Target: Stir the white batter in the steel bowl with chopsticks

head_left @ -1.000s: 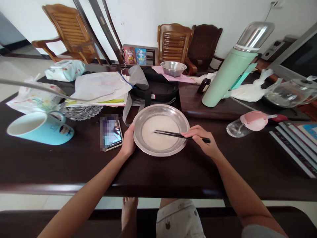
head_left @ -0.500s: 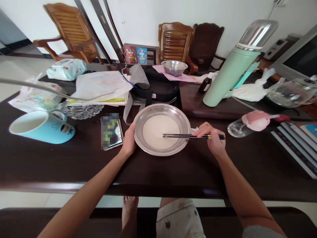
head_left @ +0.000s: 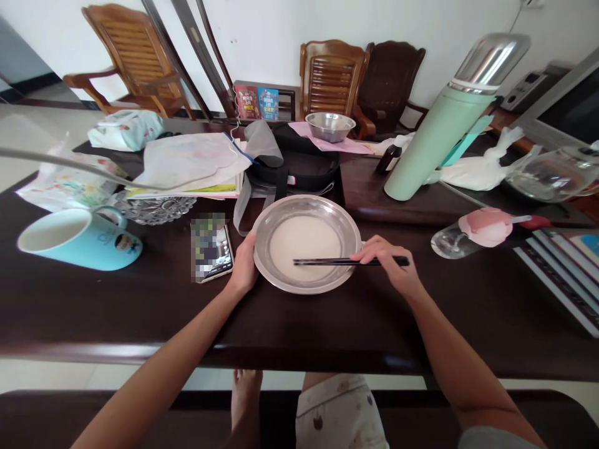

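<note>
White liquid (head_left: 306, 237) is already in a wide metal bowl (head_left: 307, 206) & looks fairly even, no obvious lumps; black chopsticks (head_left: 322, 262) reach across it, tips at or just over the surface (depth unclear), so stirring seems under way. How much is left, can't tell. Bowl sits on the dark table (head_left: 299, 330), btwn the two hands. L hand (head_left: 244, 265) is part-curled on bowl's left rim, apparently steadying it; some fingers hidden. R hand (head_left: 390, 262), at the right rim, is closed w/ fingers pinched round the chopsticks near their far ends. Phone (head_left: 219, 252) lies near L hand, blue mug (head_left: 77, 243) further left; pink-lidded bottle (head_left: 486, 227) stands apart, beyond R hand.
</note>
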### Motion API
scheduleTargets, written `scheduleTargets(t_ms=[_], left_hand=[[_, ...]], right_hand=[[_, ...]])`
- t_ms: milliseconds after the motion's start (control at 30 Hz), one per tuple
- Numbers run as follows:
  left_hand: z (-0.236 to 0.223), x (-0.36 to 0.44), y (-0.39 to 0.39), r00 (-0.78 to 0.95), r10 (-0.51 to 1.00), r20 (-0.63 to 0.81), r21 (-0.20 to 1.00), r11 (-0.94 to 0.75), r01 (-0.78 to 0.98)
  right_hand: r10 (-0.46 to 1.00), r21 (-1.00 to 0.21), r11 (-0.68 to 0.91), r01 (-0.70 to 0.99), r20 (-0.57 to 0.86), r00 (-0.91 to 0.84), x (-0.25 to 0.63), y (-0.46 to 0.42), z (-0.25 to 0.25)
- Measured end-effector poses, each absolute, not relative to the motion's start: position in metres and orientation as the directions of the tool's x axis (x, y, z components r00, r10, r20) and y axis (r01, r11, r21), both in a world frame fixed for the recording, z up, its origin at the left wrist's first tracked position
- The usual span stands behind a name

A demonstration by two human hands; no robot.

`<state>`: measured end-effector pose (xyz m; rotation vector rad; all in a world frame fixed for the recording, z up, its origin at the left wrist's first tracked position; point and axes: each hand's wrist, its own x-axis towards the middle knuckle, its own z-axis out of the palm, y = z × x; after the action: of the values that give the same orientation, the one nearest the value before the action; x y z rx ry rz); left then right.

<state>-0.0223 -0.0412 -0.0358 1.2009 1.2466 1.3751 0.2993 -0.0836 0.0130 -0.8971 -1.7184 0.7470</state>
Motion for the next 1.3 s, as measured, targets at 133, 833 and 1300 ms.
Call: scheduleTargets(t_ms=[133,833,1300], left_hand=[[-0.036,-0.023,-0.042,-0.106,0.990,0.095,0.993,-0.102,-0.063],[-0.023,-0.020,-0.046,-0.130,0.986,0.103,0.992,-0.092,0.085],[-0.013,-0.026,-0.065,-0.283,0.919,0.275,0.832,-0.080,0.549]], right_hand=[[0.845,-0.792,0.534,0.297,0.493,-0.207,0.300,-0.082,0.013],[0.830,-0.785,0.558,0.269,0.517,-0.210,0.297,-0.085,0.014],[0.793,-0.740,0.609,0.285,0.574,-0.203,0.299,-0.085,0.015]])
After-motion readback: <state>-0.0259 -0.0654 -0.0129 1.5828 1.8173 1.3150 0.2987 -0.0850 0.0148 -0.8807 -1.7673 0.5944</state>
